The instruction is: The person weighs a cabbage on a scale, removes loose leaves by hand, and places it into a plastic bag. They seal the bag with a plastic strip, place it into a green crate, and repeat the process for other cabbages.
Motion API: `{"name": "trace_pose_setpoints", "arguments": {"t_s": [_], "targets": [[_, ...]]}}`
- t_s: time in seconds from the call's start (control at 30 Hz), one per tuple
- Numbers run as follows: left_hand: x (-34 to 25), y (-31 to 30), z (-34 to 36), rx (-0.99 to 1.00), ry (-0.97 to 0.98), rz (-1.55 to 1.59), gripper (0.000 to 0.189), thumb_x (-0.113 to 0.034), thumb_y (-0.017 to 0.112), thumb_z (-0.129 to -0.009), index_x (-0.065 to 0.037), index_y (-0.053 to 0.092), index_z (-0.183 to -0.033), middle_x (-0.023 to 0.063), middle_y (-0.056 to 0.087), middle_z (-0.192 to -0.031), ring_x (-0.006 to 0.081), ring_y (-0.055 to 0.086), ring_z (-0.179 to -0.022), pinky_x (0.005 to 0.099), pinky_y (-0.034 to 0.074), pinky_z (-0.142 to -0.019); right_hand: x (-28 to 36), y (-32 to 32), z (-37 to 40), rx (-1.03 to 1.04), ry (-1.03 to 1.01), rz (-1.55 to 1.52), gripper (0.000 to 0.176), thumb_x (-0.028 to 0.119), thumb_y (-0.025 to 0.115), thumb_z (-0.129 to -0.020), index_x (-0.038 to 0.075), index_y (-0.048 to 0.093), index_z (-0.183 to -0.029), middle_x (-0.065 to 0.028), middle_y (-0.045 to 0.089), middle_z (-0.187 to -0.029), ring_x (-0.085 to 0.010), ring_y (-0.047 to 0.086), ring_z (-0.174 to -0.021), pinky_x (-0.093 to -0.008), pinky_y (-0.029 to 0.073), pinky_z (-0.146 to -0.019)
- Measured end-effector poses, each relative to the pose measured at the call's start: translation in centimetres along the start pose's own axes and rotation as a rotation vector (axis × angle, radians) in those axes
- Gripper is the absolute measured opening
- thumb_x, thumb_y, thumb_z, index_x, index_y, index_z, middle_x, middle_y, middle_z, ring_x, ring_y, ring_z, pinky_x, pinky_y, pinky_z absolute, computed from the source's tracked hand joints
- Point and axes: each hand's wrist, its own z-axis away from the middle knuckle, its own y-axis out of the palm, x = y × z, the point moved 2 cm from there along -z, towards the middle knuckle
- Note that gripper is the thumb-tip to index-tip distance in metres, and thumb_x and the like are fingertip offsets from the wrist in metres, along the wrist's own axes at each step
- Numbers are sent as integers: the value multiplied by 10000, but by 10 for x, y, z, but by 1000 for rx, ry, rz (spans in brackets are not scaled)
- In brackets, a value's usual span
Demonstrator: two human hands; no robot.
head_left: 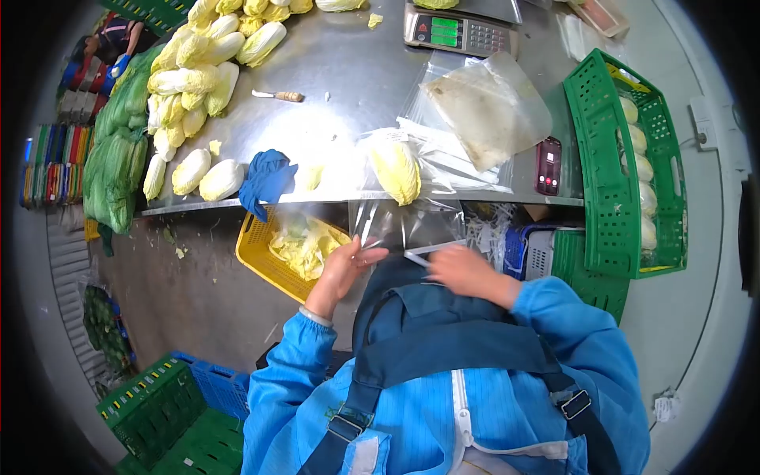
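Observation:
At the table's front edge a pale yellow cabbage lies in a clear plastic bag, which hangs over the edge towards my body. My left hand is beside the bag's left side, thumb up and fingers stretched to the right. On the other side my right hand is closed round a white strip at the bag's lower edge; motion blurs its fingers. White strips and clear bags lie to the right of the cabbage. A blue cloth or glove is at the left.
Cabbages are piled at the table's back left, near a knife. A scale stands behind, a phone at the right. Beyond it is a green crate of cabbages; a yellow basket holds leaves below. A person is far left.

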Motion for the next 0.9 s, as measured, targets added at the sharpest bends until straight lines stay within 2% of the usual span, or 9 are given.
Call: {"name": "trace_pose_setpoints", "arguments": {"t_s": [0.1, 0.17, 0.2, 0.23, 0.3, 0.37, 0.57, 0.8, 0.9], "targets": [[-2, -2, 1, 126, 5, -59, 590, -434, 295, -1034, 63, 422, -1325, 225, 573, -1275, 298, 526, -1228, 424, 374, -1036, -93, 75, 198, 891, 600, 221, 161, 181, 533, -865, 55, 619, -915, -130, 637, -1026, -323, 642, -939, -417, 512, -782], [-6, -19, -2, 36, -1, -7, 602, -470, 309, -1024, 30, 449, -1329, 189, 612, -1223, 275, 536, -1209, 411, 366, -1043, -65, 45, 204, 1272, 807, 45, 218, 158, 527, -855, 55, 618, -1023, -130, 635, -1062, -322, 613, -1013, -434, 476, -864], [-5, -31, -2, -17, -17, 21, 608, -488, 316, -1020, 14, 463, -1330, 172, 632, -1198, 263, 540, -1199, 405, 361, -1047, -54, 28, 180, 1180, 827, 8, 263, 146, 524, -849, 55, 617, -1078, -130, 634, -1080, -321, 599, -1049, -443, 458, -905], [1, -58, -15, -328, 85, -448, 510, -368, 495, -984, 8, 474, -1328, 164, 590, -1272, 292, 490, -1261, 429, 352, -1058, -53, 12, 150, 945, 797, 27, 313, 135, 521, -844, 55, 616, -1132, -130, 632, -1098, -321, 584, -1086, -452, 441, -946], [-19, -36, -3, -533, 695, -1193, 510, -241, 616, -891, -7, 488, -1326, 160, 550, -1322, 314, 460, -1288, 434, 349, -1064, -62, -11, 95, 6, 519, 367, 415, 76, 525, -816, 60, 542, -1230, -155, 532, -1249, -320, 494, -1191, -430, 387, -1010], [-31, -13, 0, -487, 1110, -1648, 609, -105, 746, -748, -38, 512, -1307, 162, 472, -1399, 352, 418, -1316, 456, 335, -1077, -72, -27, 37, -207, 410, 448, 438, 96, 567, -800, 53, 523, -1234, -125, 496, -1306, -313, 464, -1233, -422, 368, -1043], [-67, 19, -16, -21, 1354, -1800, 330, -108, 708, -784, -95, 658, -1110, 77, 598, -1269, 278, 527, -1233, 427, 423, -1020, -111, -7, 1, -254, 40, 316, 441, 149, 637, -789, 74, 526, -1210, -102, 495, -1339, -279, 462, -1254, -388, 379, -1048], [-93, 22, -23, 227, 1335, -1736, 298, -92, 737, -721, -50, 684, -1012, 91, 670, -1114, 261, 641, -1054, 384, 537, -862, -108, -13, 5, -336, 79, 182, 264, 148, 681, -797, 42, 609, -1028, -88, 574, -1248, -270, 512, -1194, -383, 437, -982], [-100, 21, -20, 191, 1227, -1543, 223, -75, 691, -787, -10, 683, -1001, 119, 694, -998, 302, 669, -941, 376, 545, -819, -117, -9, 8, -294, 242, -230, 181, 125, 647, -854, 22, 629, -1002, -91, 614, -1201, -247, 576, -1111, -370, 453, -952]]}}
